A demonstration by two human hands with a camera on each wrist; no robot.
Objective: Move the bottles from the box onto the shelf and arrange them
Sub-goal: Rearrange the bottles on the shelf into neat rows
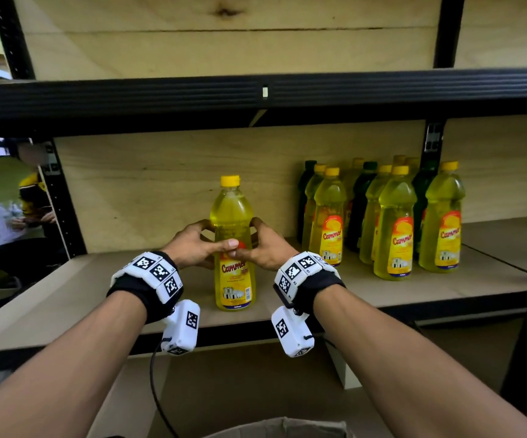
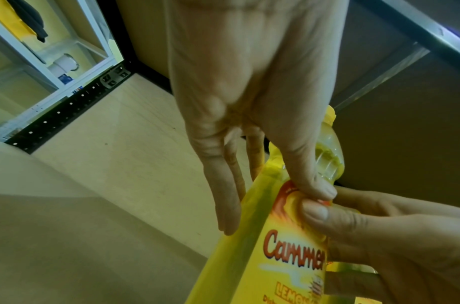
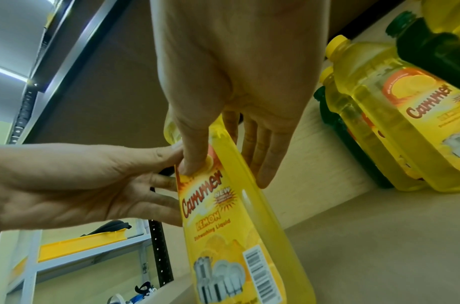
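A yellow lemon dish-liquid bottle (image 1: 233, 248) with a yellow cap stands upright on the wooden shelf board (image 1: 97, 289), left of the other bottles. My left hand (image 1: 214, 237) and right hand (image 1: 246, 240) both grip its waist, thumbs meeting on the front label and fingers round the sides. In the left wrist view my left hand (image 2: 275, 205) pinches the bottle (image 2: 262, 267), with the right hand (image 2: 379, 236) opposite. In the right wrist view my right hand (image 3: 228, 174) holds the bottle (image 3: 223, 236), and the left hand (image 3: 93, 181) is across from it.
Several yellow bottles (image 1: 394, 216) and a few dark green ones (image 1: 361, 203) stand grouped at the shelf's right. A black shelf beam (image 1: 255, 96) runs overhead. The cardboard box rim (image 1: 281, 428) shows below. A seated person (image 1: 31, 197) is far left, beyond the black upright.
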